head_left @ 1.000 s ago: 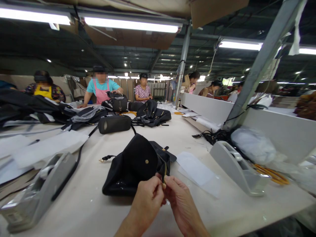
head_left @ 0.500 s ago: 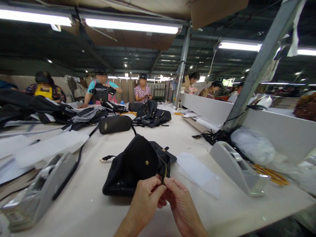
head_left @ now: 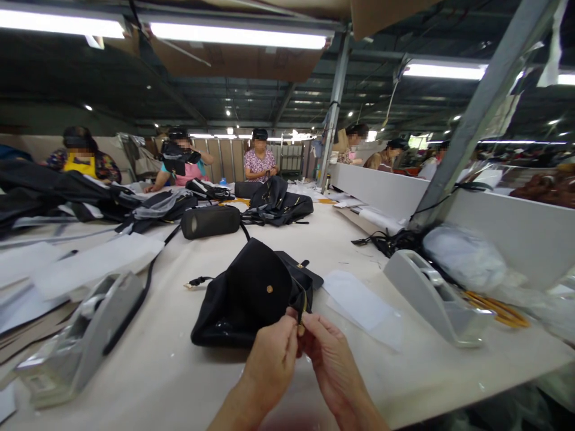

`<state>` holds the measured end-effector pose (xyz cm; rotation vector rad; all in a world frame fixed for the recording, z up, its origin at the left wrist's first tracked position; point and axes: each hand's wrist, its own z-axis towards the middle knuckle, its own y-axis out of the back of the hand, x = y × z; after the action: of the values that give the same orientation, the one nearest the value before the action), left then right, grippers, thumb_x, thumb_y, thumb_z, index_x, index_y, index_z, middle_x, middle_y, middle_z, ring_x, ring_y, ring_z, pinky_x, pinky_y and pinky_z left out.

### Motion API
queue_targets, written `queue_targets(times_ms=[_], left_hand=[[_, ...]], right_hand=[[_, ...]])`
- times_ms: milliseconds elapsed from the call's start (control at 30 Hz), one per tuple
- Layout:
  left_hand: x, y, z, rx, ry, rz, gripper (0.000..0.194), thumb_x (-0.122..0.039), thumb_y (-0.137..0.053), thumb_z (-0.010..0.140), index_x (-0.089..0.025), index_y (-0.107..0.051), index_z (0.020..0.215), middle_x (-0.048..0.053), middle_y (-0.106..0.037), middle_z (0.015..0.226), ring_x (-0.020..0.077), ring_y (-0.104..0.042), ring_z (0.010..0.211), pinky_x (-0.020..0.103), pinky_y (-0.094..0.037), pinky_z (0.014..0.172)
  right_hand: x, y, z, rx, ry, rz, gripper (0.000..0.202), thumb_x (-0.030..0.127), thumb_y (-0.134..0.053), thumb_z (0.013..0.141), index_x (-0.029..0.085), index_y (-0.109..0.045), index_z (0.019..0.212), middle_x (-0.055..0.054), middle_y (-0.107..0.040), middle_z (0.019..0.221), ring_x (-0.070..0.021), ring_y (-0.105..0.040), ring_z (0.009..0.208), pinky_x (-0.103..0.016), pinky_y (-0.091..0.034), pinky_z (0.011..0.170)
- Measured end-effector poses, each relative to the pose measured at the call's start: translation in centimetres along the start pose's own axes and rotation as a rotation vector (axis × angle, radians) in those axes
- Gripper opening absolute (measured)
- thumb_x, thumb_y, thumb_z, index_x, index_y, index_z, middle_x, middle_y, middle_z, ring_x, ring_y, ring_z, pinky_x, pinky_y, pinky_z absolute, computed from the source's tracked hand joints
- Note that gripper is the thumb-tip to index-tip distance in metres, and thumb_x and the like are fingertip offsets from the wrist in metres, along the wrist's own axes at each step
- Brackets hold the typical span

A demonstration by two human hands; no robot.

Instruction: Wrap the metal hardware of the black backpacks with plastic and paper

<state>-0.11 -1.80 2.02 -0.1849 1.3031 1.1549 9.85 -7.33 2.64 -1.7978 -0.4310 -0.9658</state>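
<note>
A black bag (head_left: 242,293) with a gold snap on its flap lies on the pale table in front of me. At its near right corner runs a gold zipper (head_left: 305,299). My left hand (head_left: 275,347) pinches the black fabric by the zipper's near end. Close against it, my right hand (head_left: 327,347) has thumb and fingers closed on the zipper end, where a small gold piece shows between the hands. The fingertips partly hide what they hold. A short buckled strap (head_left: 197,281) sticks out from the bag's left side.
Grey tape dispensers stand at left (head_left: 85,335) and right (head_left: 440,299). White paper sheets (head_left: 359,302) lie right of the bag. Farther back are a black cylindrical pouch (head_left: 211,222) and more black bags (head_left: 281,203). Several people sit or stand beyond; a metal post (head_left: 476,120) rises at right.
Both hands stay at the zipper end, and a gold piece now shows between them. The view has shifted slightly. Across the table, a co-worker has raised a black bag in front of themselves.
</note>
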Motion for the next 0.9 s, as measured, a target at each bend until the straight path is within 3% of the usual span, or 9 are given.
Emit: queue_targets(times_ms=[133, 233, 433, 600, 767, 900], left_hand=[[-0.6, 0.2, -0.4, -0.008, 0.001, -0.008, 0.021, -0.021, -0.040, 0.090, -0.018, -0.056, 0.076, 0.003, -0.063, 0.064, 0.0133, -0.058, 0.055, 0.021, -0.040, 0.052], [-1.0, 0.3, -0.5, -0.077, 0.030, 0.014, 0.017, -0.024, -0.049, 0.087, -0.016, -0.060, 0.076, 0.004, -0.065, 0.066, 0.0137, -0.060, 0.057, 0.021, -0.040, 0.053], [-0.3, -0.4, -0.4, -0.146, -0.008, 0.220, 0.023, -0.014, -0.043, 0.085, -0.018, -0.058, 0.068, 0.002, -0.063, 0.060, 0.0114, -0.055, 0.049, 0.021, -0.034, 0.049], [0.2, -0.8, -0.3, -0.257, -0.049, 0.363, 0.022, -0.014, -0.042, 0.083, -0.019, -0.051, 0.064, 0.000, -0.057, 0.055, 0.0114, -0.051, 0.047, 0.022, -0.031, 0.048], [-0.3, 0.5, -0.5, -0.144, -0.011, 0.185, 0.018, -0.015, -0.041, 0.085, -0.019, -0.054, 0.072, -0.001, -0.058, 0.059, 0.0110, -0.050, 0.049, 0.021, -0.033, 0.048], [-0.7, 0.7, -0.9, -0.087, 0.010, 0.105, 0.014, -0.018, -0.051, 0.084, -0.018, -0.064, 0.086, 0.003, -0.067, 0.072, 0.0128, -0.057, 0.057, 0.020, -0.039, 0.052]], right_hand=[[-0.1, 0.2, 0.1, -0.025, 0.008, -0.004, 0.034, 0.043, -0.085, 0.060, 0.017, -0.064, 0.057, 0.000, -0.060, 0.059, -0.0119, -0.051, 0.057, -0.025, -0.043, 0.056], [-0.3, 0.5, 0.3, -0.052, 0.005, -0.010, 0.034, 0.043, -0.087, 0.056, 0.017, -0.066, 0.059, -0.003, -0.069, 0.072, -0.0154, -0.057, 0.068, -0.027, -0.047, 0.066], [-0.6, 0.6, 0.3, -0.080, 0.031, -0.045, 0.036, 0.045, -0.086, 0.057, 0.018, -0.062, 0.056, -0.001, -0.067, 0.066, -0.0129, -0.051, 0.062, -0.025, -0.042, 0.060], [-0.5, 0.5, 0.3, -0.073, 0.017, -0.013, 0.035, 0.044, -0.087, 0.056, 0.017, -0.065, 0.059, -0.001, -0.067, 0.068, -0.0143, -0.057, 0.067, -0.025, -0.046, 0.068], [-0.4, 0.6, 0.5, -0.053, 0.008, 0.045, 0.032, 0.040, -0.087, 0.058, 0.017, -0.064, 0.057, -0.002, -0.066, 0.068, -0.0230, -0.064, 0.093, -0.029, -0.049, 0.080], [-0.5, 0.6, 0.5, -0.067, 0.013, 0.035, 0.032, 0.041, -0.086, 0.059, 0.017, -0.064, 0.058, -0.004, -0.068, 0.071, -0.0238, -0.064, 0.095, -0.029, -0.048, 0.079]])
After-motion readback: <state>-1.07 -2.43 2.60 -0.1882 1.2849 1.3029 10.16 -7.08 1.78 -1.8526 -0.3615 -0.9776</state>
